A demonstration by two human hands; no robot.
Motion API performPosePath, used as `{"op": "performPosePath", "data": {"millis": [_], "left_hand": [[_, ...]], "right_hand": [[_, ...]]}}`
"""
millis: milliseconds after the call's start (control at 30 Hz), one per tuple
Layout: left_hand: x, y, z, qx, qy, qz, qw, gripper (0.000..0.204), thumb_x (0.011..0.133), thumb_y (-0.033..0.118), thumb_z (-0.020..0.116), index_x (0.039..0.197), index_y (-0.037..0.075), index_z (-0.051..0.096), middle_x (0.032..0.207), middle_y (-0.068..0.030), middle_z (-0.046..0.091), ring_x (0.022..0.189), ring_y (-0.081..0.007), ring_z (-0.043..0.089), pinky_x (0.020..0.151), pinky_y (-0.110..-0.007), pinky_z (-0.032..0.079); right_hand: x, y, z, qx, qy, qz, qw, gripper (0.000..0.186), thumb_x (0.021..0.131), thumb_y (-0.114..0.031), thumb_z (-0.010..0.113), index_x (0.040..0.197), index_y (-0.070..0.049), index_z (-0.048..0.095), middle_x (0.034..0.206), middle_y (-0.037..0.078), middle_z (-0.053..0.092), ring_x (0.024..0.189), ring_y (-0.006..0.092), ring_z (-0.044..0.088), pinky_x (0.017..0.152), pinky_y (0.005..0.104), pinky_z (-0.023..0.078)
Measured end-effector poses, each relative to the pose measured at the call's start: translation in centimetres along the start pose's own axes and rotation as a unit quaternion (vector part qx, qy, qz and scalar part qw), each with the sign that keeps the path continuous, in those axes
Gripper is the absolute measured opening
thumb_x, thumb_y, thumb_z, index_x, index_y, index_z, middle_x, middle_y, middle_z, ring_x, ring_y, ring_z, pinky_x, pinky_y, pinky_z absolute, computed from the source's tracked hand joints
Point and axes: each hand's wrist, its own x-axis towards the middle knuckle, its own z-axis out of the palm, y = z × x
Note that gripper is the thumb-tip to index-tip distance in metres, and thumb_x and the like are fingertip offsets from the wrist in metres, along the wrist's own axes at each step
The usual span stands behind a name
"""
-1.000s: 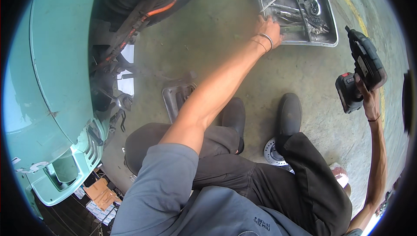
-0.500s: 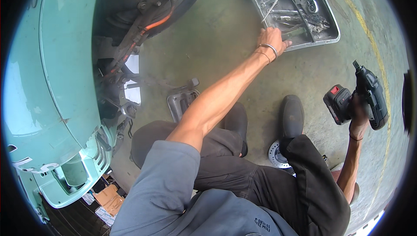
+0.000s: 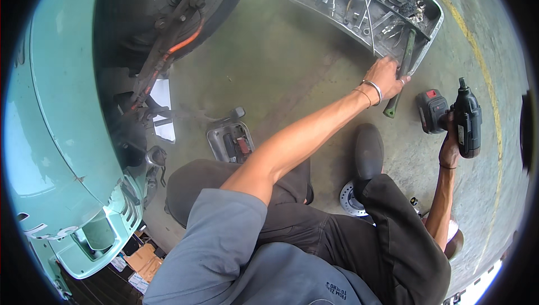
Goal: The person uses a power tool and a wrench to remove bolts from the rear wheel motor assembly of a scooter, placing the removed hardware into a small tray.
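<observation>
My left hand [image 3: 384, 77] reaches across the concrete floor to the near edge of a grey metal tool tray [image 3: 307, 3]. Its fingers are closed on a long tool with a dark green handle [image 3: 391, 107], which leans over the tray's rim. Inside the tray lie several wrenches and screwdrivers. My right hand [image 3: 449, 148] grips a black and dark green cordless impact driver [image 3: 467, 119] with a red-topped battery, held just above the floor to the right of the tray. I am crouched, with a black shoe [image 3: 368, 153] between my two hands.
A teal scooter body [image 3: 62, 136] fills the left side, with its bare wheel hub and an orange cable [image 3: 185, 38] at top. A small open metal box [image 3: 230, 142] sits on the floor by my knee. A brake disc [image 3: 351, 198] lies beside my shoe. Cardboard boxes [image 3: 140, 260] sit at lower left.
My left hand drew back from inside the tray to its near rim and closed on the green-handled tool. My right hand lowered the impact driver toward the floor.
</observation>
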Motion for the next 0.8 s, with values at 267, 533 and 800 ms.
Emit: {"op": "performPosePath", "data": {"millis": [267,533,800], "left_hand": [[1.1,-2.1,-0.7,0.009,0.03,0.008,0.999,0.041,0.087,0.034,0.067,0.103,-0.003,0.068,0.104,-0.0217,0.064,0.091,-0.0328,0.065,0.082,-0.038,0.052],[4.9,-3.5,-5.0,0.036,0.139,0.013,0.99,0.029,0.088,0.029,0.066,0.1,0.002,0.07,0.073,-0.0132,0.069,0.058,-0.0209,0.067,0.061,-0.033,0.052],[7.8,-7.2,-10.1,0.002,0.235,-0.051,0.971,0.024,0.08,0.01,0.071,0.102,0.0,0.068,0.084,-0.0133,0.071,0.073,-0.0204,0.069,0.068,-0.032,0.053]], "right_hand": [[-3.0,0.5,1.5,0.045,0.003,0.021,0.999,0.029,0.095,-0.016,0.061,0.121,-0.005,0.055,0.108,0.005,0.062,0.099,0.0146,0.06,0.092,0.0337,0.046],[-2.7,0.4,1.7,0.053,0.041,0.039,0.997,0.034,0.088,-0.015,0.07,0.119,-0.005,0.058,0.105,0.003,0.063,0.1,0.0129,0.058,0.093,0.0339,0.044],[-2.5,0.2,2.9,-0.024,0.067,0.07,0.995,0.028,0.086,-0.02,0.072,0.108,-0.006,0.061,0.101,0.002,0.061,0.098,0.0131,0.056,0.091,0.0318,0.043]]}}
